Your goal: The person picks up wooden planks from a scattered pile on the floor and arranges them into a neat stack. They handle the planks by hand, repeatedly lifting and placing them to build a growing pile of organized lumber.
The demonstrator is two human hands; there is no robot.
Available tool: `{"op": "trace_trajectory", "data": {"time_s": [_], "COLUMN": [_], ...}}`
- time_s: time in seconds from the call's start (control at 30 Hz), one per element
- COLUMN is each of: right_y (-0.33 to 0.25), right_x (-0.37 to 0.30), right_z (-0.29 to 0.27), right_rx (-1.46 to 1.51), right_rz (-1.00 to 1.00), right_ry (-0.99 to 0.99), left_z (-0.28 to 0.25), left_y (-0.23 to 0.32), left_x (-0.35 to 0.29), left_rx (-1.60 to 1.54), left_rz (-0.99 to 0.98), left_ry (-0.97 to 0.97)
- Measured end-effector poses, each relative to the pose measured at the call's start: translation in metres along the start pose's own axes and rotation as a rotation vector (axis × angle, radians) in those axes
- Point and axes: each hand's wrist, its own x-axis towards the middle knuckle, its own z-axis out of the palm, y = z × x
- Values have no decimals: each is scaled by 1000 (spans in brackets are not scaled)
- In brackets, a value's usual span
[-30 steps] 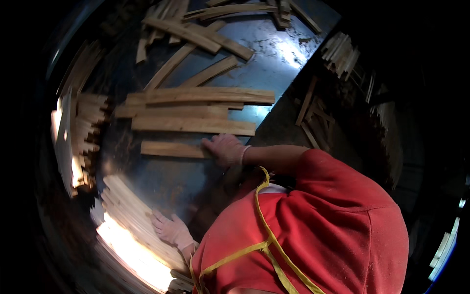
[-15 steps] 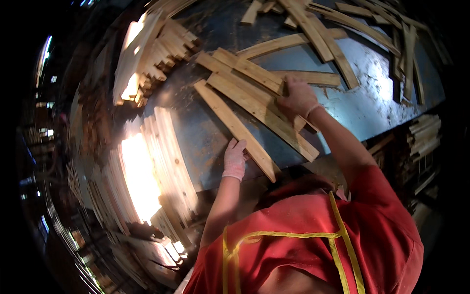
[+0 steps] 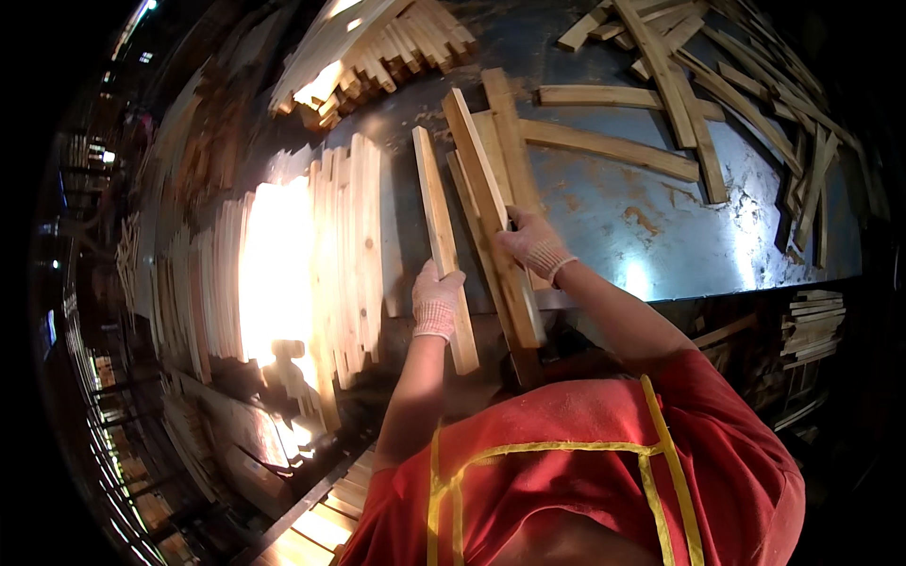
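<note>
My left hand (image 3: 437, 300), in a pale knitted glove, is closed round a narrow wooden slat (image 3: 434, 203) that is tipped partly onto its edge. Just right of it, my gloved right hand (image 3: 535, 245) grips a second wooden slat (image 3: 478, 165), also turned on edge. Beneath and beside this one lie more slats, including a flat board (image 3: 510, 132) that sticks out past its far side. How many pieces the right hand grasps is hidden. The near ends of both held slats reach over the front edge of the metal table (image 3: 604, 212).
Left of my hands, a row of slats (image 3: 347, 255) lies side by side, partly in glaring sunlight. A stack of slats (image 3: 392, 57) is at the far left. Loose slats (image 3: 661, 80) lie crisscrossed at the far right. More wood (image 3: 813, 325) is piled below the table's right side.
My left hand has swung its slat more upright and slightly left. The right hand has moved left and down, turning its slat on edge. The whole view has rotated somewhat.
</note>
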Motion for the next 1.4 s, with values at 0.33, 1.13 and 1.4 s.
{"op": "trace_trajectory", "data": {"time_s": [0.33,1.13,1.4], "right_y": [9,17,28], "right_x": [-6,-19,99], "right_z": [55,-29,-199], "right_rx": [-292,-535,-1137], "right_rz": [-281,-28,-483], "right_ry": [104,-147,380], "left_z": [-11,58,82], "left_y": [-23,65,123], "left_x": [-19,0,6], "left_rx": [571,-544,354], "left_rz": [5,-86,-186], "left_ry": [-36,-134,66]}}
